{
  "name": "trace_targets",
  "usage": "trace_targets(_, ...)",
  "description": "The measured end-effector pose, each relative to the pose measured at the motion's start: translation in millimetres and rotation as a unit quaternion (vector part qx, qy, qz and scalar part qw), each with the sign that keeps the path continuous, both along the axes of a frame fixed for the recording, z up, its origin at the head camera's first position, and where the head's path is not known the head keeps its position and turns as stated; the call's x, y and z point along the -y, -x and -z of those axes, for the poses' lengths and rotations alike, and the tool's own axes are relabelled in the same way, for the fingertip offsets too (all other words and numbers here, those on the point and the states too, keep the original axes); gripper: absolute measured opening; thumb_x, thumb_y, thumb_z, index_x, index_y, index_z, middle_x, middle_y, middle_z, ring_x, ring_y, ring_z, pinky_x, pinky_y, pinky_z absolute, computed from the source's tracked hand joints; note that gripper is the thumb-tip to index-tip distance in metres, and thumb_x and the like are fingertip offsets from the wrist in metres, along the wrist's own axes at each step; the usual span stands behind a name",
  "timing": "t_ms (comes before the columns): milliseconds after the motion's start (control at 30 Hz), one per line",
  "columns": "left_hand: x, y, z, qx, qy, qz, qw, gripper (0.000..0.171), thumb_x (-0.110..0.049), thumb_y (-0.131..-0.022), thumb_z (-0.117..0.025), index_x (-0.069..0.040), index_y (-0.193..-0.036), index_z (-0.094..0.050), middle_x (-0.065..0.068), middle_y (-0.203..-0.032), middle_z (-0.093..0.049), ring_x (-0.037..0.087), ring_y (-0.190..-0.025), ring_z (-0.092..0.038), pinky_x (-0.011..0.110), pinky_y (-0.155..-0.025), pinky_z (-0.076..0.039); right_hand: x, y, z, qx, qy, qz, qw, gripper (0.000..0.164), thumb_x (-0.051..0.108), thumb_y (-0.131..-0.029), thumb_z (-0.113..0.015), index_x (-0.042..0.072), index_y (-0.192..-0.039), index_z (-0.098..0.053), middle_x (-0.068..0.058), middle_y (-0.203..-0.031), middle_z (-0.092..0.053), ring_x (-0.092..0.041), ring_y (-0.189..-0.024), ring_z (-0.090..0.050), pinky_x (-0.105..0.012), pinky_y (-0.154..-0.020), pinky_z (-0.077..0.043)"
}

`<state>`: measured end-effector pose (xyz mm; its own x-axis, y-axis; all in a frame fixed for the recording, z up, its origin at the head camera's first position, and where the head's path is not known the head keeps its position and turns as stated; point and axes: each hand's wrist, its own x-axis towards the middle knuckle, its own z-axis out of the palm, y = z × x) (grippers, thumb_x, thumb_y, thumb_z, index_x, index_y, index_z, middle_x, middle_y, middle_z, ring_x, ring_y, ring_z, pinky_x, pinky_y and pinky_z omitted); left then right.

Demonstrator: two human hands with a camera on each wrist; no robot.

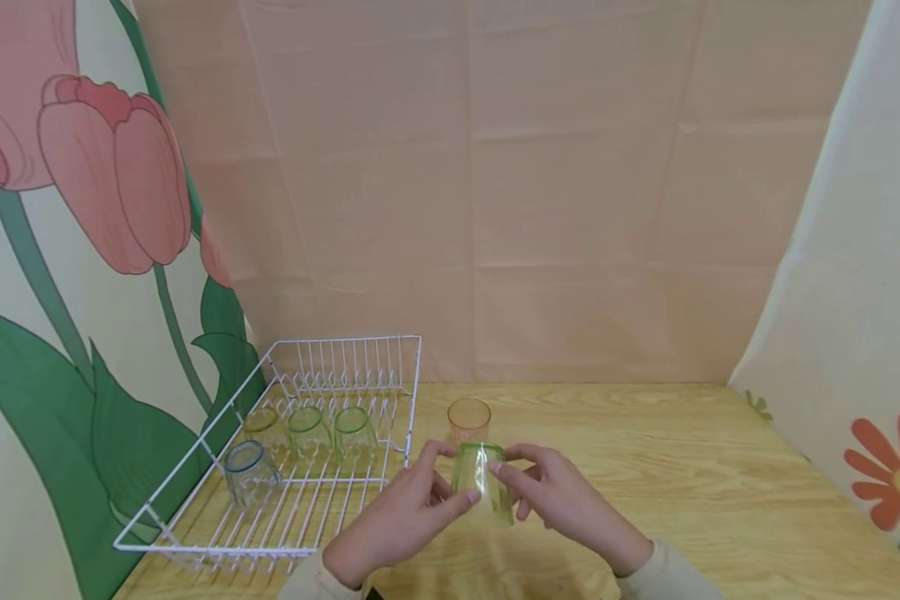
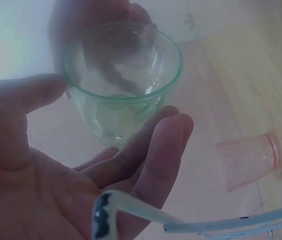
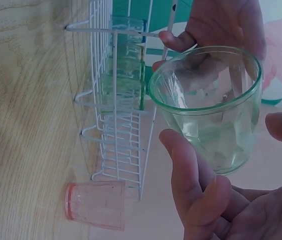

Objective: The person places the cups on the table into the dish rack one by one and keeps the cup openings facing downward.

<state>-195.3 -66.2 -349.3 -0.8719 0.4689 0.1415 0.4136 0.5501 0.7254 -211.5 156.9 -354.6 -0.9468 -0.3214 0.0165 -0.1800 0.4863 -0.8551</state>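
Observation:
A clear green-tinted glass is held between both hands in front of the body. Its green-edged base points up and its mouth faces down in the head view. The left hand grips it from the left, thumb tip on the near side. From the right, the right hand pinches it near the base, thumb in front and index finger at the top edge. Both wrist views look into the open mouth of the green glass. Just behind it a pink glass stands upright on the table.
A white wire dish rack stands at the left. It holds a blue glass, a yellowish glass and two green glasses. The wooden table ends at a pink backdrop.

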Motion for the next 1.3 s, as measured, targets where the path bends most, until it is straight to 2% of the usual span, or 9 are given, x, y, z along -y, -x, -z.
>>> trace_targets(233, 0.1, 0.1, 2.0, -0.008, 0.004, 0.007, 0.9999, 0.065, -0.057, -0.088, -0.054, -0.014, -0.134, -0.035, -0.005, -0.088, -0.065, 0.004, -0.075, -0.059, 0.025, -0.064, -0.048, -0.1, 0.2, 0.2, 0.002, -0.025, 0.007, 1.000, 0.064, 0.053, -0.091, -0.051, -0.002, -0.121, -0.055, -0.006, -0.063, -0.063, -0.013, -0.045, -0.047, -0.021, -0.036, -0.033)
trace_targets(500, 0.4, -1.3, 2.9, -0.005, -0.003, 0.005, 1.0000, 0.068, -0.057, -0.083, -0.060, -0.017, -0.132, -0.035, -0.005, -0.087, -0.063, 0.002, -0.074, -0.059, 0.024, -0.063, -0.048, -0.6, 1.7, 3.0, -0.014, -0.039, 0.001, 0.999, 0.053, 0.048, -0.090, -0.055, 0.000, -0.112, -0.061, -0.002, -0.063, -0.064, -0.018, -0.055, -0.057, -0.027, -0.041, -0.037)
trace_targets(667, -0.1, -1.4, 3.3, -0.004, -0.001, 0.002, 1.0000, 0.069, -0.057, -0.082, -0.062, -0.018, -0.132, -0.035, -0.005, -0.088, -0.063, 0.002, -0.074, -0.058, 0.025, -0.062, -0.048, -0.7, 1.6, 3.4, -0.021, -0.041, 0.000, 0.999, 0.049, 0.048, -0.091, -0.055, 0.003, -0.110, -0.062, -0.001, -0.064, -0.064, -0.018, -0.057, -0.058, -0.029, -0.043, -0.037)
trace_targets(933, 0.2, 0.5, 2.1, -0.009, 0.001, 0.005, 0.9999, 0.065, -0.058, -0.085, -0.057, -0.018, -0.132, -0.037, -0.004, -0.090, -0.064, 0.004, -0.074, -0.059, 0.024, -0.060, -0.048, -2.5, 1.7, 2.2, -0.033, -0.021, -0.023, 0.999, 0.052, 0.046, -0.089, -0.058, 0.003, -0.118, -0.057, 0.000, -0.078, -0.069, -0.020, -0.064, -0.061, -0.034, -0.057, -0.047)
trace_targets(1133, 1.2, 2.0, 2.1, 0.001, 0.000, 0.006, 1.0000, 0.062, -0.059, -0.087, -0.054, -0.019, -0.131, -0.039, -0.001, -0.095, -0.064, 0.005, -0.075, -0.059, 0.025, -0.061, -0.048, -4.1, 1.5, 3.2, -0.043, -0.017, -0.048, 0.998, 0.051, 0.044, -0.089, -0.061, 0.007, -0.123, -0.055, -0.004, -0.085, -0.068, -0.019, -0.069, -0.063, -0.032, -0.057, -0.050)
trace_targets(1300, 2.4, 1.7, 1.5, 0.004, -0.004, 0.012, 0.9999, 0.063, -0.058, -0.086, -0.055, -0.019, -0.133, -0.039, 0.001, -0.099, -0.063, 0.006, -0.079, -0.059, 0.025, -0.062, -0.049, -4.5, 2.2, 4.4, -0.039, -0.014, -0.053, 0.998, 0.046, 0.043, -0.088, -0.062, 0.013, -0.123, -0.056, -0.002, -0.087, -0.068, -0.021, -0.069, -0.063, -0.033, -0.055, -0.050)
